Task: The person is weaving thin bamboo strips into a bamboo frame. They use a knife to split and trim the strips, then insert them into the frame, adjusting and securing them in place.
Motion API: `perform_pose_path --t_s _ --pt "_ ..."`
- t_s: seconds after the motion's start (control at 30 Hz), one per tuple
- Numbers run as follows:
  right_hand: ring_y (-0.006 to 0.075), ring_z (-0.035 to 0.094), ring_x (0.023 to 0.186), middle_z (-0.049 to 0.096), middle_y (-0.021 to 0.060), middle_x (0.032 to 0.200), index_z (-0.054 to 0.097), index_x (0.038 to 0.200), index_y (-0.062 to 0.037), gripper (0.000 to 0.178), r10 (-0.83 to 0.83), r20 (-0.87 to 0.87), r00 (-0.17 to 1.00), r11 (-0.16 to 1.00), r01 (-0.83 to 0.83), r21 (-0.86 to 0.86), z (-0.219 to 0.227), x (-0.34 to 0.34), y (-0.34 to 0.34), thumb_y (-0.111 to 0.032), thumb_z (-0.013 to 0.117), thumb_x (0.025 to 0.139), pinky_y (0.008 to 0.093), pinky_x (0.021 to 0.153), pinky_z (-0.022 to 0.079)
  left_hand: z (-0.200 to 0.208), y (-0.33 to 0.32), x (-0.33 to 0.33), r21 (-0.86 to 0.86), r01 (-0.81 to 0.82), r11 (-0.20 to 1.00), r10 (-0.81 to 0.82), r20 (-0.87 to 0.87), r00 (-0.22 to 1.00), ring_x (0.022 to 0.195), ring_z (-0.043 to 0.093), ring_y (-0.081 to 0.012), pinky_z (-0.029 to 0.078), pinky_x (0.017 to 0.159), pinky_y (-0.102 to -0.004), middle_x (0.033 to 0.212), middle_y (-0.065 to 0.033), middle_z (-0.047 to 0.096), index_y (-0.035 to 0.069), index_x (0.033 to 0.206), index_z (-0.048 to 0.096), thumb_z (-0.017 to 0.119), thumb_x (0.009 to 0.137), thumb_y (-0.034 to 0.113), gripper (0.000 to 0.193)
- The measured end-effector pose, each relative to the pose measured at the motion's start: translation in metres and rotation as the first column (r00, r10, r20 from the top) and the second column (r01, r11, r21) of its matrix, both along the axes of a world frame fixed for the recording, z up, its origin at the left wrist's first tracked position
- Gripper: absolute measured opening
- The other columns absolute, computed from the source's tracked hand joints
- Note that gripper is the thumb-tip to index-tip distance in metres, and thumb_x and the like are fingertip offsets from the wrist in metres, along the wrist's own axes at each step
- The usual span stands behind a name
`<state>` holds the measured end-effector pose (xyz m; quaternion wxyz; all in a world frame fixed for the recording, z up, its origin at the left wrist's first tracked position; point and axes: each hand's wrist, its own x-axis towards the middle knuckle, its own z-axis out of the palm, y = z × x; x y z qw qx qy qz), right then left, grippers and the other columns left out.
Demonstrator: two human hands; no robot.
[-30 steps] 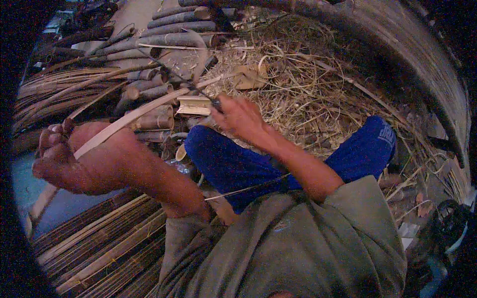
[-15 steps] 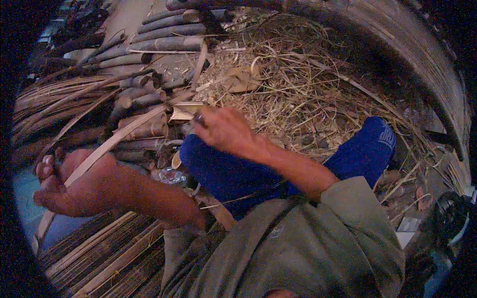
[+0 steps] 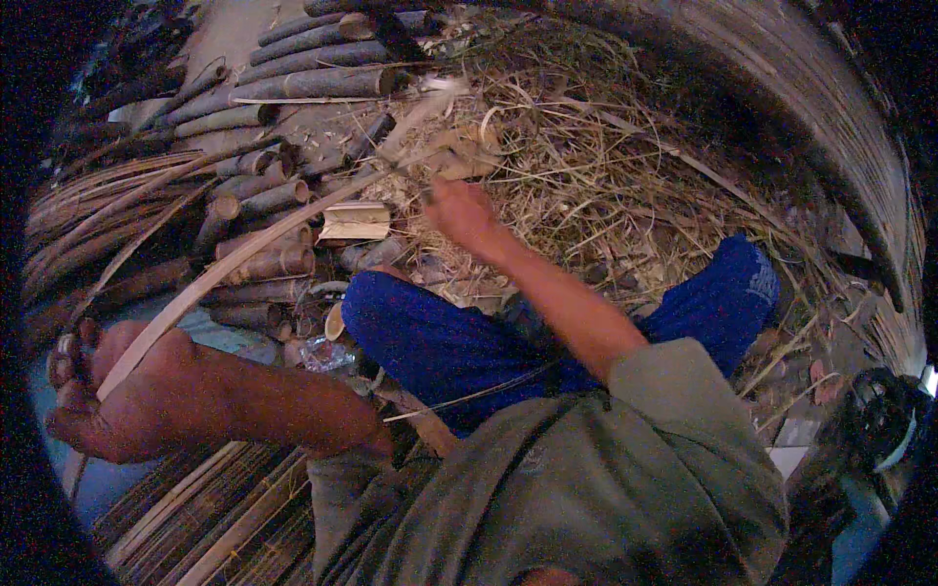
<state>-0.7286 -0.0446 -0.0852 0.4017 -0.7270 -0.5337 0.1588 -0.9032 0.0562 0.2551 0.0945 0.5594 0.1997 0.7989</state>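
Note:
My left hand [image 3: 137,391] is at the far left, palm up, fingers curled round a long pale bamboo strip [image 3: 230,262]. The strip bows up and to the right, its far end near my right hand [image 3: 467,217]. That hand is closed beyond my knee, beside the strip; a small dark bit shows at its fingers, but what it grips is too blurred to make out. Past it, a pale flat length [image 3: 420,125] is smeared by motion. Blue trousers [image 3: 430,337] cover my bent legs.
Cut bamboo poles [image 3: 313,83] and short sections [image 3: 278,200] lie ahead on the left. Tangled shavings [image 3: 576,161] cover the floor ahead. Long strips [image 3: 186,527] lie at lower left, and a large curved bundle [image 3: 831,127] arches on the right. A split piece [image 3: 354,222] sits near my knee.
My right hand has moved forward and slightly right along the strip, uncovering the split piece. My left hand has shifted slightly down and left, still holding the bamboo strip.

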Motion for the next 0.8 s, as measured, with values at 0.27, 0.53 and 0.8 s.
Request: perform_pose_path --t_s 0.27,0.53,0.8 --pt "0.0453 0.065 0.079 0.064 0.0267 0.078 0.059 0.098 -0.0022 0.036 0.088 -0.159 0.983 0.964 -0.125 -0.237 0.049 -0.009 0.004 -0.037 0.06 0.089 0.0546 0.07 0.052 -0.008 0.012 -0.02 -0.061 -0.023 0.998 0.028 0.069 0.997 0.079 0.06 -0.0305 0.051 0.071 -0.0459 0.082 -0.0174 0.058 -0.001 0.081 0.054 0.048 0.09 0.022 0.026" --pt "0.0427 0.066 0.077 0.065 0.0253 0.076 0.059 0.095 0.0003 0.038 0.028 -0.024 0.999 0.995 -0.03 -0.099 -0.001 -0.01 0.011 -0.036 0.063 0.087 0.052 0.068 0.054 -0.015 0.018 -0.024 -0.086 -0.086 0.993 0.088 0.016 0.996 0.079 0.06 -0.0303 0.051 0.072 -0.0455 0.082 -0.0177 0.058 -0.001 0.081 0.055 0.048 0.091 0.023 0.027" --pt "0.0422 0.066 0.076 0.067 0.0242 0.081 0.064 0.096 -0.0008 0.037 0.078 0.014 0.997 0.952 -0.07 -0.297 -0.08 0.007 0.018 -0.037 0.064 0.086 0.0507 0.067 0.054 -0.012 0.034 -0.033 -0.119 -0.093 0.989 0.095 0.014 0.995 0.079 0.06 -0.0301 0.05 0.073 -0.0451 0.082 -0.0179 0.058 -0.001 0.081 0.055 0.047 0.091 0.023 0.028"
